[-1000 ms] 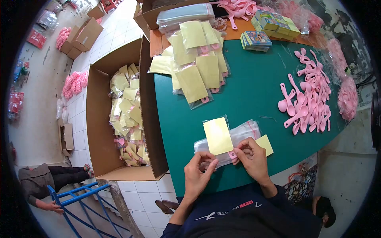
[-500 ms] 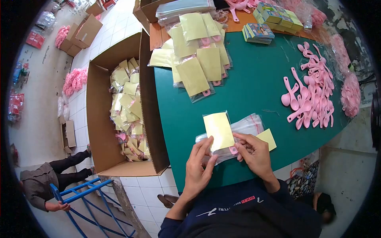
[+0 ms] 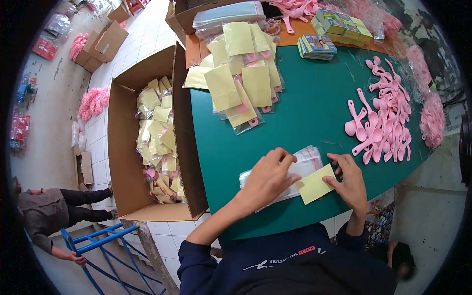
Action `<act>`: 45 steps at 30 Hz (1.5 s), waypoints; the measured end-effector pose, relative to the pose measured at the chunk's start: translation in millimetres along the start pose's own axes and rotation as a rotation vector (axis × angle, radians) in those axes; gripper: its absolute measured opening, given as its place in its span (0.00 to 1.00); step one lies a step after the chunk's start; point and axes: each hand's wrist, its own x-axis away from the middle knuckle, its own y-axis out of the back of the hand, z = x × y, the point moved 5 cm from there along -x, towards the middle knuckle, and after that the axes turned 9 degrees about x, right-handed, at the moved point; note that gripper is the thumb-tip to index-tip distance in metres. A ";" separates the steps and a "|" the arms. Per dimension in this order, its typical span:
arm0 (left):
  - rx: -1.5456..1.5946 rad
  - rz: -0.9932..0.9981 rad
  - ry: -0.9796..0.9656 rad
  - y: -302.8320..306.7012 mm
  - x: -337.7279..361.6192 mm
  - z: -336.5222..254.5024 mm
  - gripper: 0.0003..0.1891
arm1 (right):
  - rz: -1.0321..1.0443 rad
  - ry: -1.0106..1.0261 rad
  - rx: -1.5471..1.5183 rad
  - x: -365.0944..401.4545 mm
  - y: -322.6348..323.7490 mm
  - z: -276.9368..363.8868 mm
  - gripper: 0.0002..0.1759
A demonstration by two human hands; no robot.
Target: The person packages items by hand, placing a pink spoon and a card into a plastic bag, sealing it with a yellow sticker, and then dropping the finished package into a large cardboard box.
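My left hand point(image 3: 269, 178) hovers over a stack of clear plastic bags point(image 3: 309, 160) near the table's front edge. Its thumb and index finger are apart, with nothing seen between them. To its right, my right hand point(image 3: 350, 183) pinches the right edge of a yellow card point(image 3: 315, 184), which lies partly across the bags. Farther back on the left is a pile of bagged yellow cards point(image 3: 221, 88) with pink pieces inside. Pink spoons point(image 3: 388, 118) lie heaped on the right.
A large cardboard box point(image 3: 191, 147) of filled packets stands left of the green table point(image 3: 305, 103). Small booklets point(image 3: 317, 46) are stacked at the back. On the far left, a person point(image 3: 46, 211) holds a blue metal frame point(image 3: 98, 241).
The card packet between my hands has left them, and another packet lies on the pile. My left hand has moved over the bags; my right hand has shifted right to the loose card.
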 end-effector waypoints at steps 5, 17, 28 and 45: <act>-0.011 0.005 -0.020 -9.8 -3.7 9.5 0.16 | 0.095 0.011 -0.166 -2.1 5.8 -1.1 0.17; 0.122 -0.049 0.032 5.6 -0.6 16.4 0.08 | 0.133 0.488 -0.534 -4.4 24.7 30.0 0.14; 0.427 -0.090 0.149 15.2 1.8 23.1 0.12 | 0.202 0.532 -0.283 -10.7 -0.7 17.8 0.13; 0.950 0.010 0.368 45.7 11.5 23.7 0.15 | -0.330 0.108 0.464 -125.9 29.5 -65.6 0.18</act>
